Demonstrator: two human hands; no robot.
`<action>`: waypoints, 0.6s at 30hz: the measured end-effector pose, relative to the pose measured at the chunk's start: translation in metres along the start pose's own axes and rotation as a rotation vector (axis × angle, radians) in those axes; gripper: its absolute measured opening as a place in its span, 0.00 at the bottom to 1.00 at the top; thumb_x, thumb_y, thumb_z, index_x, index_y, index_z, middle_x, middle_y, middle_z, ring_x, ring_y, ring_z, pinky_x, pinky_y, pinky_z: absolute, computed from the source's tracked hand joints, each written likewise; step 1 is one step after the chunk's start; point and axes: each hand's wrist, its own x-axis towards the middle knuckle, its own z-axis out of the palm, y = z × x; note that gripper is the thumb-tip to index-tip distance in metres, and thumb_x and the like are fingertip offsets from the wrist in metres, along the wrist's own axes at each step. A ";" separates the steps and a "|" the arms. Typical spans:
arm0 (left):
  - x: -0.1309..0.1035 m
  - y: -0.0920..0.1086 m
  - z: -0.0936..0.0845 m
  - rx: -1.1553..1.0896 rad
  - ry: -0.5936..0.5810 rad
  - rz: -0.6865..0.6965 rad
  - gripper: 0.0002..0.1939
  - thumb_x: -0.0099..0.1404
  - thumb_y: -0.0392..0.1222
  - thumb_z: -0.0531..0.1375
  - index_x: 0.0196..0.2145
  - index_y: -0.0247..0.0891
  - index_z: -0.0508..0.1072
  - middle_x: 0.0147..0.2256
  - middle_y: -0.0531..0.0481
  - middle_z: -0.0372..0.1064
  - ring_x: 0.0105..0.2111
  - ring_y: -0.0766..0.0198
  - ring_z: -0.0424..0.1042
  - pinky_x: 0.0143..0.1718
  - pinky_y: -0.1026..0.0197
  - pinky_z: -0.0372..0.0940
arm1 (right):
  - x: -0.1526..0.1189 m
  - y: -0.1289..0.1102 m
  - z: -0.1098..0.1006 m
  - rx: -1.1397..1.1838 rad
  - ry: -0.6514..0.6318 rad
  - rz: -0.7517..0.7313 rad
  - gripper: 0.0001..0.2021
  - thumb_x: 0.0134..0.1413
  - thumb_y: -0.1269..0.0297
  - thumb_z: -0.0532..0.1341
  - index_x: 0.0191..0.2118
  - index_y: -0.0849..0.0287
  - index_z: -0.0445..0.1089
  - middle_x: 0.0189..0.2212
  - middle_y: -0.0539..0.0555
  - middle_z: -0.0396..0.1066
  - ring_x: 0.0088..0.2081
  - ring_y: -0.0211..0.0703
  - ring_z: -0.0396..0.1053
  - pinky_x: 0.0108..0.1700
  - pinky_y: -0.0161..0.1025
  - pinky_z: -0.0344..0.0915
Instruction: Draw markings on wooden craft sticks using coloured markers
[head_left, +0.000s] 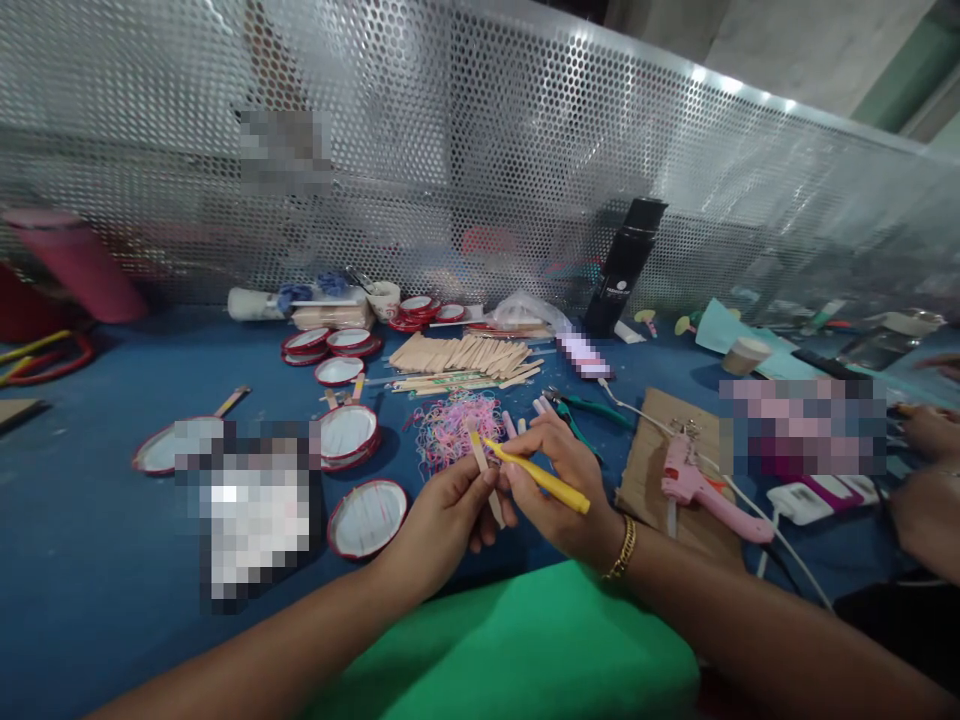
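Stick, location: The wooden stick is in the left hand, in front of the wearer, above the near edge of the blue table.
Stick, long axis: Runs away from the wearer, far end leaning left; the thumb crosses its middle, leaving the far part exposed.
Left hand: Closed, pinching the stick between thumb and fingers; the nearer hand to it.
Right hand: Closed around a yellow marker, just right of the stick.
Marker to stick: Marker slants across the stick's line, tip pointing left and away at its right edge. Contact cannot be confirmed.
Beyond the hands: A heap of coloured strands sits behind the stick's far end, crowding that side; piled wooden sticks lie farther back.
Left side: A red-rimmed disc lies just beside the left forearm.
Right side: Green-handled pliers lie beyond the right hand; a pink glue gun rests on cardboard, clear of it.
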 end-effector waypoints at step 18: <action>0.000 -0.001 0.000 0.070 0.005 0.021 0.17 0.66 0.54 0.55 0.29 0.39 0.68 0.18 0.58 0.62 0.16 0.71 0.60 0.16 0.70 0.55 | -0.002 0.005 0.004 0.005 0.001 -0.018 0.03 0.54 0.70 0.59 0.32 0.55 0.65 0.24 0.48 0.70 0.29 0.41 0.66 0.44 0.47 0.63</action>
